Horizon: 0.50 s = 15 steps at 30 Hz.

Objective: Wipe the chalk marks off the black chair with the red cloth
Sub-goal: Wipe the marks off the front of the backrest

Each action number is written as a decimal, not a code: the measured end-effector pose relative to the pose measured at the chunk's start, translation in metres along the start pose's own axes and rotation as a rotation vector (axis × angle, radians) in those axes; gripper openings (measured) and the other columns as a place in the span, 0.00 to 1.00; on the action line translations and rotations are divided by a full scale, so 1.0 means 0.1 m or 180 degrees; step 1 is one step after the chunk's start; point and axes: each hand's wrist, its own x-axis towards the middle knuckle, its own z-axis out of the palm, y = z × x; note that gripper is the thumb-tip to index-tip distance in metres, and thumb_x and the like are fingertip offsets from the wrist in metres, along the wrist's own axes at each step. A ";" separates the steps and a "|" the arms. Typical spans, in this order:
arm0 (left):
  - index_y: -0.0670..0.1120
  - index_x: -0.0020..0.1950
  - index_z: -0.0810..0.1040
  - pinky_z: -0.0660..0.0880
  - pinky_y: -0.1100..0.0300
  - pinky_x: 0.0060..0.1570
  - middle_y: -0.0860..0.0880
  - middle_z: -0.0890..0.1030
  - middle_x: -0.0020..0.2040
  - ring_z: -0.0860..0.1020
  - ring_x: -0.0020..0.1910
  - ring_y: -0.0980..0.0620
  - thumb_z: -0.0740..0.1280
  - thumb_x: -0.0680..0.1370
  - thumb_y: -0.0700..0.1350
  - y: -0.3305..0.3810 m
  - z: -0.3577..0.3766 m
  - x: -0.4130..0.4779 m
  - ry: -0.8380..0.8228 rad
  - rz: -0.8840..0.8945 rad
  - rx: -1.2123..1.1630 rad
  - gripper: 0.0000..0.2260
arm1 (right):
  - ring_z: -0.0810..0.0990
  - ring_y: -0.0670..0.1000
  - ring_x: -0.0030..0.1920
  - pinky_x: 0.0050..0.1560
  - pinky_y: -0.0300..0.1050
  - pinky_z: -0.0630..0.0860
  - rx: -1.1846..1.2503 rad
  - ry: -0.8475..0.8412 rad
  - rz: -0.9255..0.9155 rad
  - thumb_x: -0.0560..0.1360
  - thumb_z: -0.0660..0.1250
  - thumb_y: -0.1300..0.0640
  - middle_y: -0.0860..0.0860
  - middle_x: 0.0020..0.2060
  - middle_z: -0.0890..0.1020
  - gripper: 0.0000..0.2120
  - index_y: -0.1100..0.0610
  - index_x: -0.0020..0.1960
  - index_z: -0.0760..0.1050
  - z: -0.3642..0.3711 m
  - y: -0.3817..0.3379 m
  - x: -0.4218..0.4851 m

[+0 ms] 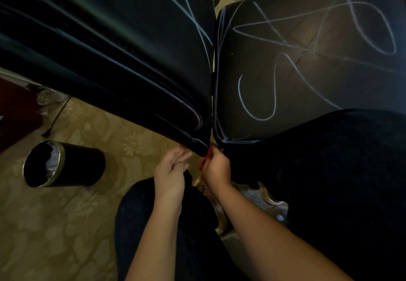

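The black chair fills the upper view: its backrest (114, 45) slants across the left and its seat (296, 72) lies at the right. White chalk marks (274, 96) loop over the seat, and more lines cross the backrest top. My right hand (216, 167) is closed around the red cloth (208, 154), of which only a small bit shows, right at the backrest's lower corner. My left hand (171, 171) is just left of it, fingers apart, fingertips near that same corner and holding nothing.
A black round bin (66, 164) with a liner stands on the patterned beige floor (55, 225) to the left. A dark cable (56, 116) runs across the floor above it. My dark-clothed knees sit below and to the right of the hands.
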 end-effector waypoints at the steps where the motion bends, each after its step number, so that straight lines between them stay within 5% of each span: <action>1: 0.47 0.66 0.75 0.75 0.61 0.58 0.56 0.82 0.54 0.81 0.56 0.59 0.58 0.81 0.31 0.00 0.00 -0.01 0.0002 -0.0007 -0.0007 0.18 | 0.80 0.55 0.54 0.49 0.36 0.70 0.0035 -0.0036 0.0065 0.79 0.59 0.66 0.56 0.54 0.82 0.17 0.58 0.64 0.76 0.00 0.03 -0.01; 4: 0.51 0.62 0.75 0.75 0.60 0.59 0.57 0.82 0.53 0.81 0.56 0.58 0.59 0.81 0.31 0.02 0.00 -0.03 0.0000 -0.0012 0.0026 0.18 | 0.81 0.51 0.53 0.48 0.32 0.69 0.0263 0.0211 0.0066 0.78 0.59 0.68 0.54 0.53 0.83 0.17 0.58 0.63 0.78 0.04 0.08 -0.10; 8: 0.58 0.54 0.75 0.75 0.59 0.58 0.57 0.82 0.52 0.81 0.56 0.58 0.59 0.81 0.32 0.03 0.01 -0.03 0.0040 -0.0016 0.0090 0.19 | 0.79 0.50 0.61 0.62 0.37 0.73 0.1011 0.0589 0.0141 0.76 0.61 0.70 0.53 0.60 0.81 0.22 0.57 0.68 0.76 0.07 -0.02 -0.17; 10: 0.56 0.56 0.76 0.75 0.60 0.58 0.56 0.82 0.53 0.81 0.55 0.59 0.60 0.81 0.32 0.03 0.02 -0.02 0.0046 -0.0008 0.0079 0.18 | 0.77 0.46 0.62 0.67 0.41 0.72 0.0915 0.0889 -0.0408 0.74 0.63 0.71 0.50 0.61 0.80 0.24 0.57 0.67 0.76 0.02 -0.14 -0.25; 12: 0.56 0.56 0.76 0.75 0.60 0.57 0.54 0.82 0.54 0.81 0.54 0.58 0.60 0.81 0.32 0.03 0.03 -0.04 0.0061 -0.0025 0.0052 0.18 | 0.72 0.43 0.63 0.67 0.34 0.66 0.0613 0.1135 -0.1036 0.73 0.64 0.71 0.49 0.62 0.79 0.24 0.59 0.67 0.76 0.00 -0.19 -0.34; 15: 0.58 0.52 0.76 0.75 0.61 0.55 0.55 0.81 0.54 0.82 0.53 0.58 0.60 0.81 0.32 0.05 0.05 -0.05 0.0082 0.0025 -0.0007 0.19 | 0.70 0.42 0.65 0.68 0.34 0.64 0.0552 0.0973 -0.1163 0.74 0.64 0.71 0.46 0.64 0.75 0.26 0.58 0.70 0.74 -0.04 -0.18 -0.38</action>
